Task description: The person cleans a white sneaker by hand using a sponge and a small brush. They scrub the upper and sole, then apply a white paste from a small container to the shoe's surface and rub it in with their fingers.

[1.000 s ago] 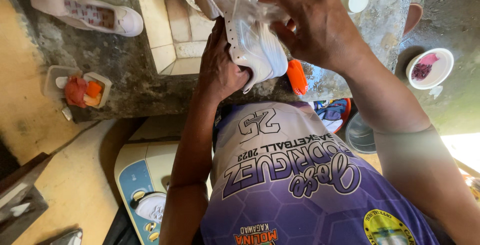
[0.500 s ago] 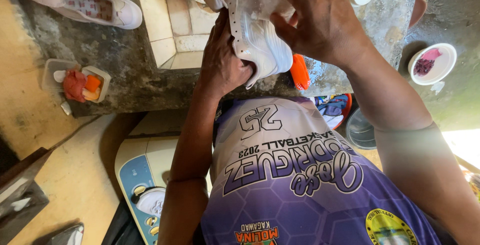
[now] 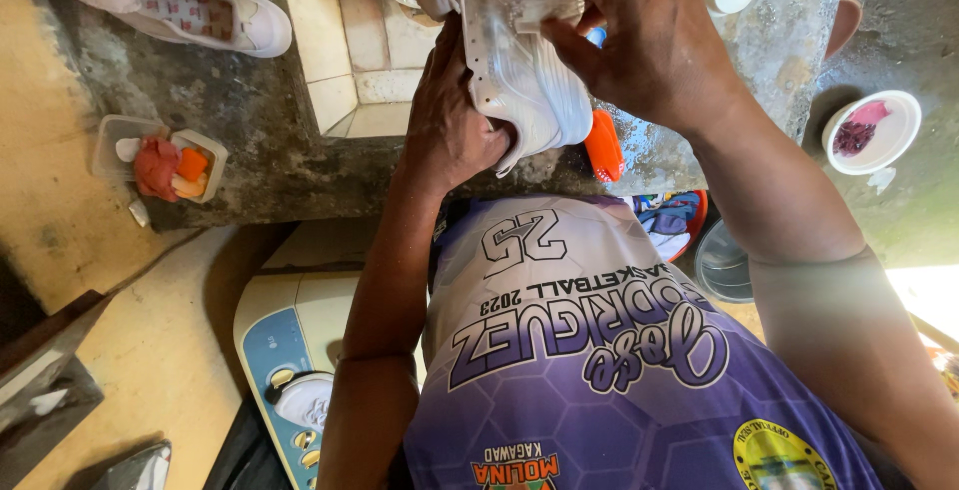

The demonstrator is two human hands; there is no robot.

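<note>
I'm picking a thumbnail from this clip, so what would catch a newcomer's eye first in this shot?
First the white sneaker at top centre, gripped from below by the left hand while the right hand presses a clear brush against it. Next, the purple and white jersey fills the lower middle. At the upper left a second white shoe lies on the rough concrete counter.

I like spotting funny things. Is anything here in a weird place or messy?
Yes. One white shoe lies alone on the grey concrete counter, far from the white shoe held in both hands. Another white shoe sits on top of the washing machine. Nothing looks spilled or broken.
</note>
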